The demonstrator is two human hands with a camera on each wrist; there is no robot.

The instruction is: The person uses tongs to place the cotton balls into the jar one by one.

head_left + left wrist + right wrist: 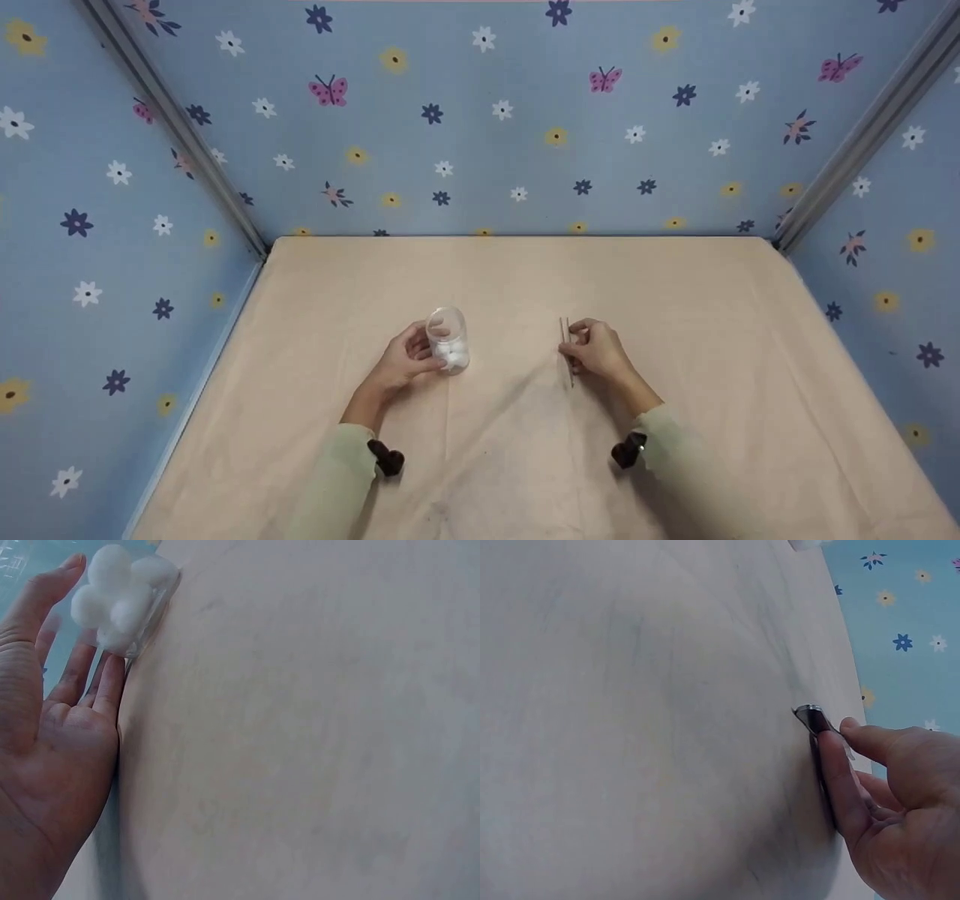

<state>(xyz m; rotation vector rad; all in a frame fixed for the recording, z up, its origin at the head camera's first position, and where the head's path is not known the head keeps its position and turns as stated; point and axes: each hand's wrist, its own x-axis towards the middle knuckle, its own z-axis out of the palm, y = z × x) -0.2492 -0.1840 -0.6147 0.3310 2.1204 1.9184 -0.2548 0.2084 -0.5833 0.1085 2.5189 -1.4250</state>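
Observation:
A clear plastic jar (441,322) with several white cotton balls (452,355) at its bottom stands left of the middle of the table. My left hand (397,366) holds it from the left side, thumb at the front and fingers round the back. The cotton balls (124,600) show large through the clear wall in the left wrist view. On the right, my right hand (602,354) pinches slim metal tweezers (568,328) between thumb and fingers, close over the cloth. Part of the tweezers (811,718) is hidden behind the fingers in the right wrist view.
A creased beige cloth (517,285) covers the table. Blue panels (495,82) with flowers and butterflies stand at the back and both sides, joined by grey corner posts (180,124). Each wrist carries a small black camera (386,457).

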